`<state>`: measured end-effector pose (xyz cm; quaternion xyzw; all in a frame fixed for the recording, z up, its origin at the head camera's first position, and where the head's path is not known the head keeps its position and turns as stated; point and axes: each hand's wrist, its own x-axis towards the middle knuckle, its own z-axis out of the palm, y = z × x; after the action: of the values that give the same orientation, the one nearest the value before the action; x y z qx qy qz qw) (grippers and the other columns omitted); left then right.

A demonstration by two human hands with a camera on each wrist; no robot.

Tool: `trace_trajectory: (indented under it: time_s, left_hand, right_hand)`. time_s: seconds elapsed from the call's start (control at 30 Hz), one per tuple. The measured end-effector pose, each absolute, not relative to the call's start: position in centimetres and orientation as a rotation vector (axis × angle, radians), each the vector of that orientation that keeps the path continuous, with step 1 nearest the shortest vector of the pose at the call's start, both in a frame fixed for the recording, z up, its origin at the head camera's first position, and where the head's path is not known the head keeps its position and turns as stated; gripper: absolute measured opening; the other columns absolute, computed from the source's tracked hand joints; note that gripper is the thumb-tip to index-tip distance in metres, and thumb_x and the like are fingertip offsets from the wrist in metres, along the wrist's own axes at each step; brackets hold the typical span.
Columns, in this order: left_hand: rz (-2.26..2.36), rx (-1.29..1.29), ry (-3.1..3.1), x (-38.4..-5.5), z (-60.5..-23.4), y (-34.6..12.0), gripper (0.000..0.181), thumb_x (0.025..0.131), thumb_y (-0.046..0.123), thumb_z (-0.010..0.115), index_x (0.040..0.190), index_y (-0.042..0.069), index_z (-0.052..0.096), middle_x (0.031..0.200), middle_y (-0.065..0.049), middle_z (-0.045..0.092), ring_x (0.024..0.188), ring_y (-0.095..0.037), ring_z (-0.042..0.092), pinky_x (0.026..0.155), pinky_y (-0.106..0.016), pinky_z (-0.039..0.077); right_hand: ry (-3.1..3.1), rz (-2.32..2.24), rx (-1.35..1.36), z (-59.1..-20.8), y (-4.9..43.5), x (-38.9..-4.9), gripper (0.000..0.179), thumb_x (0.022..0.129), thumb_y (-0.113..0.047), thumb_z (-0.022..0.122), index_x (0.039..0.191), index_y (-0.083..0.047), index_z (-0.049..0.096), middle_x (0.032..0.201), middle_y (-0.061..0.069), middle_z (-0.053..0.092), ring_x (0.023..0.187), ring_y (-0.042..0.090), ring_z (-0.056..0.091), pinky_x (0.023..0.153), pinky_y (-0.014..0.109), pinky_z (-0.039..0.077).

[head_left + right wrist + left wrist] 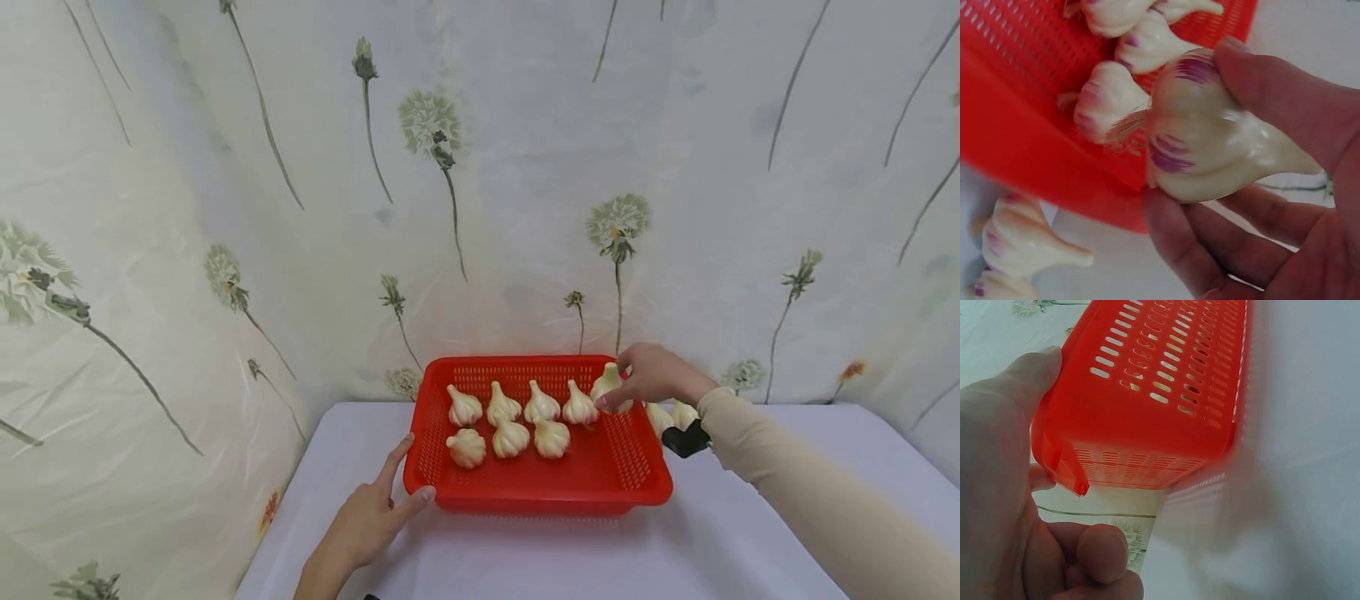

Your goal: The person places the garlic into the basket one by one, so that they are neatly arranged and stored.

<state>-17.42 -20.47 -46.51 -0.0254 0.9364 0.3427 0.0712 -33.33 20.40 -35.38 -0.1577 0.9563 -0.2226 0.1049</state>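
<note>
Beige sleeve (pixel 832 500) nearest us, lower right; right of centre, right hand (pixel 656 373) grips garlic bulb (pixel 604 387) between thumb and fingers, we guess against slipping; left hand (pixel 367 521), thumb and forefinger apart, touches red basket (pixel 540 502), probably steadying it

Right behind the white counter (pixel 525 562), there's the pale backdrop (pixel 510 167), all printed dandelions (pixel 429 121) and long thin stems (pixel 618 304) (an orange bloom (pixel 852 371) low on the right!), wrapping the left side too.
</note>
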Motion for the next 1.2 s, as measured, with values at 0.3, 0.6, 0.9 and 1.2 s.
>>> trace_trajectory:
  time_s: [0.3, 0.6, 0.9, 1.2]
  left_hand:
    - [1.028, -0.063, 2.831, -17.4, -46.6, -20.5, 0.085, 0.084, 0.076, 0.051, 0.155, 0.042, 0.019, 0.063, -0.004, 0.051, 0.055, -0.018, 0.048, 0.049, -0.029, 0.04]
    - [1.024, -0.051, 2.839, -17.4, -46.7, -20.6, 0.084, 0.085, 0.074, 0.052, 0.155, 0.042, 0.019, 0.062, -0.004, 0.05, 0.053, -0.017, 0.046, 0.049, -0.029, 0.039]
    - [1.019, -0.045, 2.835, -17.3, -46.5, -20.3, 0.085, 0.084, 0.077, 0.051, 0.155, 0.043, 0.019, 0.062, -0.003, 0.049, 0.053, -0.017, 0.046, 0.048, -0.028, 0.039]
    - [1.023, -0.083, 2.828, -17.4, -46.5, -20.4, 0.085, 0.083, 0.077, 0.052, 0.155, 0.044, 0.02, 0.064, -0.004, 0.05, 0.054, -0.018, 0.047, 0.049, -0.028, 0.04]
  right_hand:
    - [2.892, -0.397, -0.448, -35.9, 17.6, -33.2, 0.05, 0.063, -0.042, 0.091, 0.091, -0.007, 0.069, 0.081, 0.006, 0.064, 0.072, 0.022, 0.055, 0.059, 0.032, 0.047]
    - [2.892, -0.093, -0.476, -37.0, 15.1, -33.4, 0.034, 0.06, -0.029, 0.092, 0.067, -0.014, 0.062, 0.059, -0.001, 0.049, 0.057, 0.018, 0.047, 0.048, 0.029, 0.036]
    - [2.844, -0.183, -0.434, -38.9, 15.3, -33.7, 0.031, 0.058, -0.026, 0.094, 0.065, -0.013, 0.066, 0.056, -0.001, 0.046, 0.054, 0.017, 0.046, 0.046, 0.029, 0.034]
    - [2.824, -0.257, -0.41, -39.7, 15.0, -33.7, 0.036, 0.058, -0.027, 0.095, 0.077, -0.013, 0.068, 0.066, 0.004, 0.06, 0.063, 0.021, 0.055, 0.049, 0.03, 0.043]
